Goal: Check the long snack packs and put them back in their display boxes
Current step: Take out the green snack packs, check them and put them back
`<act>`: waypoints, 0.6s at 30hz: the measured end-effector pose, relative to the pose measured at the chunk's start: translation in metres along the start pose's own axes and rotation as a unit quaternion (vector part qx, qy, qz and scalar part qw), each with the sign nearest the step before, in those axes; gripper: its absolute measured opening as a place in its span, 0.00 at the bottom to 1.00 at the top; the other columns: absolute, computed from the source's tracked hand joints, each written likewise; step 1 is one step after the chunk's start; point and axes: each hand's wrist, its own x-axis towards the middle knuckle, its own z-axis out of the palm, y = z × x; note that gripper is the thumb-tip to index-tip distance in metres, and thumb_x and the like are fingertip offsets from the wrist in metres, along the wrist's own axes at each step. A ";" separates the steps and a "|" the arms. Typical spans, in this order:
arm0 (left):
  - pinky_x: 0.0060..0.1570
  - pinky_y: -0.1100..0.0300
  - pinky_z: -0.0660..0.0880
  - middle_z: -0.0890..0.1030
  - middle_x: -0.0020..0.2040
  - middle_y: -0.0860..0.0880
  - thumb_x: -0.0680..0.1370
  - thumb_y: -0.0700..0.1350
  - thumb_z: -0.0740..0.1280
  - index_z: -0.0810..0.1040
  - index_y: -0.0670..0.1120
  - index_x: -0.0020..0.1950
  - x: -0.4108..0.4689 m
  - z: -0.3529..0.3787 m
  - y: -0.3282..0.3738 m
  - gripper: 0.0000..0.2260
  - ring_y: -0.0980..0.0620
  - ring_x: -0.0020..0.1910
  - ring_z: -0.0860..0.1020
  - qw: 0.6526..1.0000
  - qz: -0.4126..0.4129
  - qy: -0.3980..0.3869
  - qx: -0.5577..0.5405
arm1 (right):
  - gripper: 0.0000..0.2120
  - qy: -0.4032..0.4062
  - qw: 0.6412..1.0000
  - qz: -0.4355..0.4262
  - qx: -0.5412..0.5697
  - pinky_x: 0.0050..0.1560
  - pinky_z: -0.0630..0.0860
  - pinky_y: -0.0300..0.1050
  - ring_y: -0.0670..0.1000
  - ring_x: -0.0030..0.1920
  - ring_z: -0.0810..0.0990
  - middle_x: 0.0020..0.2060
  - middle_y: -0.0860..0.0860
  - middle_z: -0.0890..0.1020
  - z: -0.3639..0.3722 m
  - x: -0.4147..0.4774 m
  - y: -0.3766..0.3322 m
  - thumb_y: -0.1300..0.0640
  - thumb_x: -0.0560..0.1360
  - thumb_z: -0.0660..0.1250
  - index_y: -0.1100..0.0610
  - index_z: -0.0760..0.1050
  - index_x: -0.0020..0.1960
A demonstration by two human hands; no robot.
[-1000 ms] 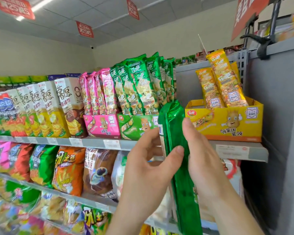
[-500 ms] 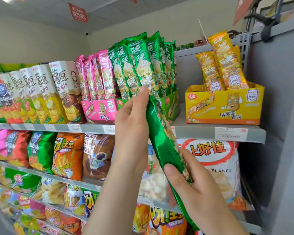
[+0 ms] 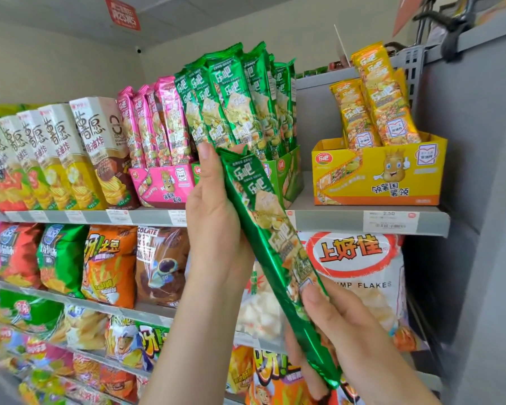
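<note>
The long green snack pack (image 3: pixel 263 229) in my grasp reads "乐吧" twice near its top, in white on glossy green foil. Below that is a picture of pale crisps, and smaller print too blurred to read. The pack is slim and tilted, its crimped top end up by the green display box (image 3: pixel 289 176) and its bottom end down to the right, in front of the shelves.

My left hand (image 3: pixel 214 226) holds the upper part, thumb up along the edge and fingers hidden behind the foil. My right hand (image 3: pixel 333 325) grips the lower part, thumb pressed on the front.

The green box stands on the top shelf (image 3: pixel 333 223), packed with upright green packs (image 3: pixel 231 103) bearing the same "乐吧". Left of it, touching, a pink box (image 3: pixel 164 182) holds pink packs (image 3: pixel 152 127). Well apart to the right, a yellow box (image 3: pixel 377 176) with a cartoon potato holds a few yellow packs (image 3: pixel 377 106). The price tag (image 3: pixel 389 220) beneath it shows "2.50".

Tall cartons (image 3: pixel 97 147) marked "薯愿" line the shelf on the left. Below, a white bag (image 3: pixel 354 258) reads "上好佳" and "FLAKES".
</note>
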 end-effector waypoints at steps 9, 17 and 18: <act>0.44 0.51 0.77 0.85 0.48 0.43 0.73 0.50 0.72 0.82 0.43 0.49 -0.017 -0.009 -0.014 0.11 0.49 0.40 0.80 0.987 0.030 -0.052 0.147 | 0.18 0.189 0.950 -0.110 -0.224 0.22 0.69 0.43 0.46 0.22 0.74 0.29 0.48 0.79 0.014 0.007 0.009 0.28 0.70 0.58 0.34 0.74 0.55; 0.42 0.56 0.80 0.84 0.43 0.46 0.65 0.49 0.76 0.82 0.45 0.48 -0.042 -0.020 -0.029 0.15 0.51 0.41 0.81 0.975 -0.038 -0.139 0.168 | 0.18 0.250 0.921 -0.135 -0.267 0.30 0.75 0.46 0.46 0.29 0.79 0.33 0.48 0.82 0.014 0.007 0.007 0.29 0.70 0.57 0.35 0.74 0.54; 0.43 0.56 0.80 0.84 0.44 0.46 0.65 0.48 0.77 0.82 0.44 0.47 -0.043 -0.021 -0.030 0.14 0.50 0.42 0.81 0.975 -0.033 -0.141 0.166 | 0.18 0.235 0.929 -0.135 -0.252 0.31 0.75 0.46 0.45 0.31 0.80 0.33 0.47 0.83 0.016 0.007 0.004 0.29 0.70 0.58 0.35 0.75 0.54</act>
